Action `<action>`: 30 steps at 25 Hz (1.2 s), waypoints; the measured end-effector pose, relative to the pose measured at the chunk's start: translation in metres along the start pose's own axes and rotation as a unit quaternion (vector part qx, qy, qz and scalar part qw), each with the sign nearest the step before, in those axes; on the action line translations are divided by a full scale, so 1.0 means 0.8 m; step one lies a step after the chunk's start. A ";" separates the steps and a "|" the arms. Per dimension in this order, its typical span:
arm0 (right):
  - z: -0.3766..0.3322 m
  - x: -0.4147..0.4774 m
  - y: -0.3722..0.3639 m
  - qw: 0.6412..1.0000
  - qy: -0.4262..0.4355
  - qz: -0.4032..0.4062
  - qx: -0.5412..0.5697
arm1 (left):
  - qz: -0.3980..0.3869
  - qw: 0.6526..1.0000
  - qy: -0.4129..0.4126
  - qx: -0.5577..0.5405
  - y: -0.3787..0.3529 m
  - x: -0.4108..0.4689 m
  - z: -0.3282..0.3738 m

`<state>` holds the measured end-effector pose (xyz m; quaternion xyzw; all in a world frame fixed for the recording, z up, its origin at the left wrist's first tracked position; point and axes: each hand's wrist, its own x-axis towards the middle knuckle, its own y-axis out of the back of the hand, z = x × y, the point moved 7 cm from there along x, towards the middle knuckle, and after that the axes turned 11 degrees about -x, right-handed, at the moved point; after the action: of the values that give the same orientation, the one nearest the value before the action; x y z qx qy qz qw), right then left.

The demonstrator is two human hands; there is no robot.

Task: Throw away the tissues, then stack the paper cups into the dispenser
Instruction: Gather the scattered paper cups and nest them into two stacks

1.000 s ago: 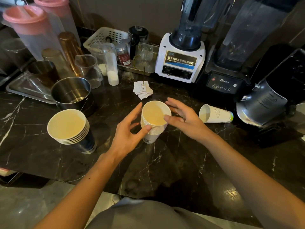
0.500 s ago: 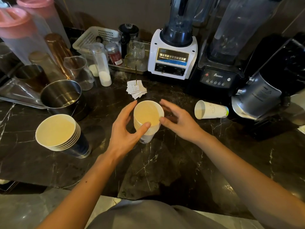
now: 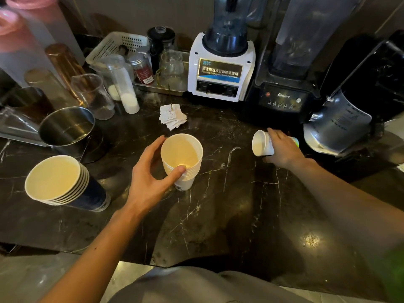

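Two stacks of paper cups stand on the dark marbled stone counter [image 3: 218, 215], and one more cup lies apart. The left hand [image 3: 150, 180] curls around the small stack of white paper cups [image 3: 182, 160] near the middle of the counter, thumb pressed on the near side of the rims and fingers wrapped behind the far side. The right hand [image 3: 284, 149] lies over the single white paper cup lying on its side [image 3: 261, 144], mouth turned to the left; the fingers are laid close together across its top, but I cannot tell whether they grip it or only rest there. That cup sits just in front of the black blender base [image 3: 282, 99] and close beside the grey metal jug [image 3: 341, 125] to the right, so room is tight behind and to its right. Between the two hands the counter is bare. To the left, the wider stack of dark blue paper cups [image 3: 63, 182] stands near the counter's front edge, with the round steel pot [image 3: 67, 127] just behind it. A small pile of white paper slips [image 3: 171, 117] lies behind the held stack, before the white blender base [image 3: 220, 68]. The front edge of the counter runs across below both forearms, with open stone between it and the cups.
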<state>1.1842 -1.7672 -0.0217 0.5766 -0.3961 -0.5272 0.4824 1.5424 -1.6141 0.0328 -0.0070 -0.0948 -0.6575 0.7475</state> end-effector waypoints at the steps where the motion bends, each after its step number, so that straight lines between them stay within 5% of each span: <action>1: 0.002 -0.001 -0.004 1.000 -0.001 0.011 -0.013 | 0.000 1.000 0.001 -0.002 0.002 -0.001 0.000; 5: -0.013 -0.009 0.008 0.998 -0.017 0.053 -0.015 | 0.006 1.000 0.006 -0.006 -0.001 0.000 0.000; 7: -0.033 -0.020 0.026 0.990 -0.020 0.082 0.113 | 0.006 1.000 0.006 -0.013 -0.002 0.001 0.000; 11: -0.091 -0.070 0.100 0.879 0.034 0.135 0.457 | -0.001 1.000 0.009 -0.022 -0.002 0.002 -0.001; 17: -0.160 -0.127 0.193 0.746 0.155 0.187 0.620 | -0.009 0.999 0.017 -0.034 -0.001 0.002 -0.002; 19: -0.185 -0.134 0.194 0.761 0.185 0.162 0.600 | -0.011 0.999 0.015 -0.047 0.000 0.001 0.000; 25: -0.242 -0.133 0.135 0.889 0.223 0.085 0.392 | -0.042 0.996 -0.002 -0.081 0.000 0.003 0.000; 30: -0.253 -0.129 0.107 0.915 0.184 0.052 0.355 | -0.052 0.994 -0.021 -0.099 -0.001 0.001 0.005</action>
<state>1.3759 -1.6581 0.0807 0.7754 -0.4905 -0.2108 0.3373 1.5410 -1.6146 0.0368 -0.0898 -0.0457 -0.7015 0.7056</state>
